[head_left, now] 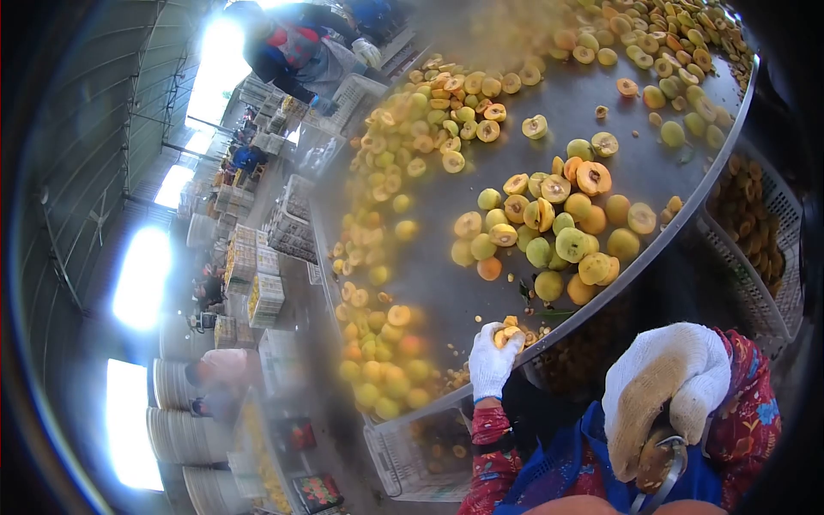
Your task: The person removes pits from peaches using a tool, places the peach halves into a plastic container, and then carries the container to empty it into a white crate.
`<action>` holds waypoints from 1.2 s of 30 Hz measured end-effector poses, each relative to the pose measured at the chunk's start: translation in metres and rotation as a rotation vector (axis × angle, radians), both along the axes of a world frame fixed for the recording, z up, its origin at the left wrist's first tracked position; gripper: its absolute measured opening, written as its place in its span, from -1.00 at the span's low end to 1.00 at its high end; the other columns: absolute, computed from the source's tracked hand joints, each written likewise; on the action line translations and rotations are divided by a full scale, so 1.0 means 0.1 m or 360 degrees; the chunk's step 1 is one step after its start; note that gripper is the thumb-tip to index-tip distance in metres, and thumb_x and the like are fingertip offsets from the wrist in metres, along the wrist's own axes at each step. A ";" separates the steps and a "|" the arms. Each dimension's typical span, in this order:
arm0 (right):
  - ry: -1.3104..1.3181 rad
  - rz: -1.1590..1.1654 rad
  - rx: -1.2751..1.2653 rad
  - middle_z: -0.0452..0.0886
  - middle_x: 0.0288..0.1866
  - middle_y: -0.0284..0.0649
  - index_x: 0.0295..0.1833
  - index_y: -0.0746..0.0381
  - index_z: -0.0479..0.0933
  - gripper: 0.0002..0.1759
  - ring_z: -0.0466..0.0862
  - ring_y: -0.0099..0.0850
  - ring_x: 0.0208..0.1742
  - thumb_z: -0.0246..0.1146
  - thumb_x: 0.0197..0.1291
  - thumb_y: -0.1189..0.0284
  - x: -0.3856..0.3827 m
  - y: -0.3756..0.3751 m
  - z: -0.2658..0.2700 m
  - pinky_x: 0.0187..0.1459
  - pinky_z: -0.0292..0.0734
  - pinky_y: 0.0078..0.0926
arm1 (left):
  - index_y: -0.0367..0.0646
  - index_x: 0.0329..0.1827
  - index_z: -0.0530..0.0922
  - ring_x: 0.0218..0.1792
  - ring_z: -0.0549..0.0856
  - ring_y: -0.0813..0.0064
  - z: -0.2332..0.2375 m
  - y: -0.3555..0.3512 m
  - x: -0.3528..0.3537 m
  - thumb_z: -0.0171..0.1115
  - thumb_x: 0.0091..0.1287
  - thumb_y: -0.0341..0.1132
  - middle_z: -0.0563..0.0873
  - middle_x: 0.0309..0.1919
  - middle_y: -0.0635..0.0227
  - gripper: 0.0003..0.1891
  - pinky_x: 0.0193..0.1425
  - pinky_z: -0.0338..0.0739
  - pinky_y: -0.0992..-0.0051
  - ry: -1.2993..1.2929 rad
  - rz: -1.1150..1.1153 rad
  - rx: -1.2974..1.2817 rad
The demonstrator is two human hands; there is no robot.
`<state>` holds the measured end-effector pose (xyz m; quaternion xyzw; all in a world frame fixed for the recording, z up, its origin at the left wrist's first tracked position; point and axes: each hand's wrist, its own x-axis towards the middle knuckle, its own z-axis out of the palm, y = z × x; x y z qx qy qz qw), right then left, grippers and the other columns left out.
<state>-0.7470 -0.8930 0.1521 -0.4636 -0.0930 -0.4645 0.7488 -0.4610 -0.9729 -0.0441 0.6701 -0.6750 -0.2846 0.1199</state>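
Observation:
My left hand, in a white knit glove, is closed around orange-yellow apricot pieces at the near edge of the metal table. My right hand wears a white glove with brown-stained fingers and is held close to my blue apron. It grips a curved metal tool, whose handle is hidden by the glove. A brownish piece lies against the tool; its kind cannot be made out. Just beyond my left hand is a pile of whole and halved apricots.
More apricots line the table's left side and far end. White plastic crates stand below, one at lower left and one with fruit at right. Across the table a person in gloves works by a crate. Stacked crates fill the hall.

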 end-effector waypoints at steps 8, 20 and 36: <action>0.0090 0.0071 -0.0134 0.73 -0.17 0.23 -0.01 0.72 0.60 -0.47 0.77 -0.04 -0.33 0.30 0.45 0.29 -0.04 -0.06 0.03 -0.32 0.70 -0.27 | -0.15 0.13 0.59 0.02 0.76 -0.02 -0.06 0.02 0.01 0.43 0.28 0.01 0.77 -0.02 -0.04 -0.49 0.14 0.61 0.15 0.0041 0.0051 -0.0047; 0.0144 -0.0240 -0.0243 0.73 -0.30 0.09 -0.01 0.59 0.60 -0.51 0.77 -0.07 -0.31 0.31 0.43 0.24 -0.02 -0.08 -0.05 -0.23 0.70 -0.35 | -0.21 0.20 0.55 0.06 0.74 0.27 -0.21 -0.03 0.19 0.41 0.35 -0.26 0.70 0.07 0.16 -0.58 0.21 0.61 0.32 0.0774 0.0122 -0.0137; 0.2322 -0.1323 -0.0236 0.69 -0.34 0.00 -0.06 0.27 0.51 -0.68 0.74 0.03 -0.33 0.30 0.42 0.21 0.60 0.34 -1.15 -0.31 0.63 -0.11 | -0.02 0.41 0.36 -0.21 0.74 0.38 0.26 0.67 -0.31 -0.10 0.65 0.16 0.67 0.06 0.17 -0.48 -0.33 0.64 0.50 0.2412 0.0533 0.0686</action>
